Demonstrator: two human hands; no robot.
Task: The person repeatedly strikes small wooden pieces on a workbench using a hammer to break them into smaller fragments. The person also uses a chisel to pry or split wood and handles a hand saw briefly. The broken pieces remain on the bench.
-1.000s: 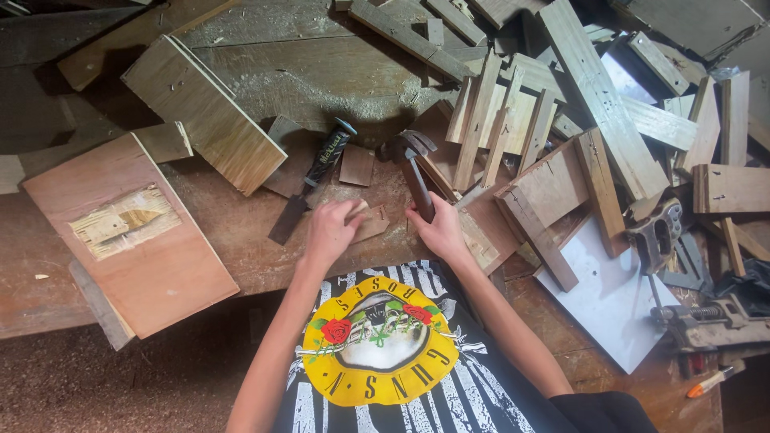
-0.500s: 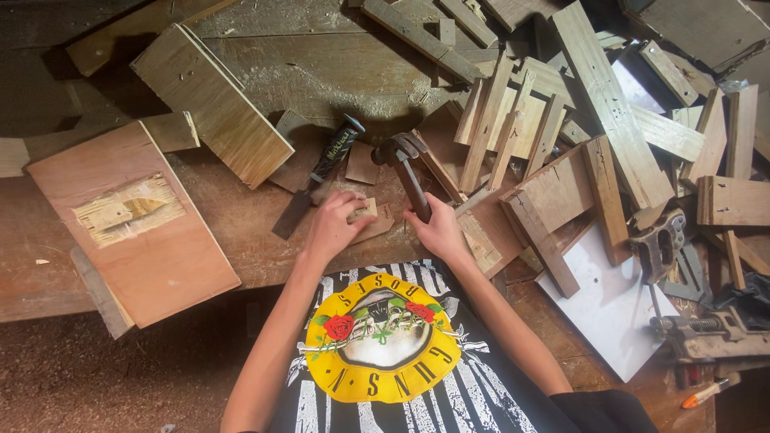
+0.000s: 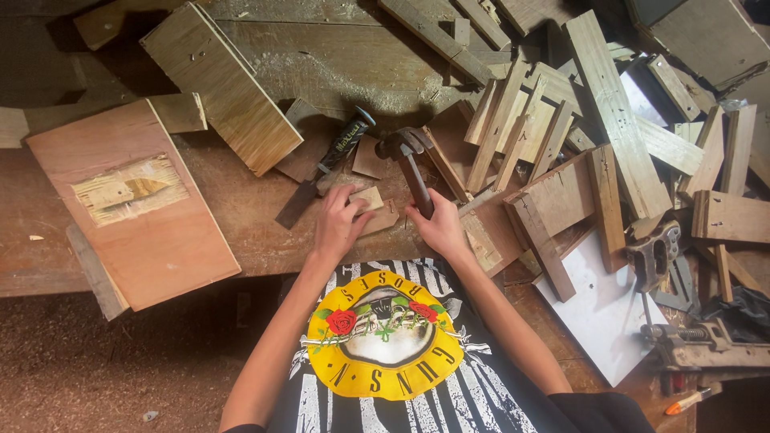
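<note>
Rough, dust-strewn workbench planking (image 3: 265, 240) fills the scene, buried in offcuts. At its near edge the right hand (image 3: 439, 228) has its fingers clenched around the dark handle of a claw hammer (image 3: 409, 164), whose metal head sits just beyond the knuckles, resting low over the bench. The left hand (image 3: 337, 228) lies just beside it, fingers curled down and pressing on a small pale wood block (image 3: 370, 198), which lies flat on a thin brownish offcut (image 3: 383, 218) directly under the fingertips. The block looks like a short, squarish scrap, light in colour, with clean cut edges; whether a nail stands in it cannot be told. Because the holding fingers are so close to the hammer head, a strike that glances off could catch them, and a piece this small and light could skid or flip on the loose offcut beneath it. Just past the left fingertips lies a chisel (image 3: 333, 156) with a black handle, its blade pointing back toward the hand, so a slip that way could meet the edge. Farther left of the fingers rests a broad reddish plywood panel (image 3: 136, 208) with a torn patch, overhanging the bench edge. To the right of the hammer hand, a jumble of wooden slats (image 3: 553, 136) crowds close, and beyond them a white board (image 3: 601, 313).
</note>
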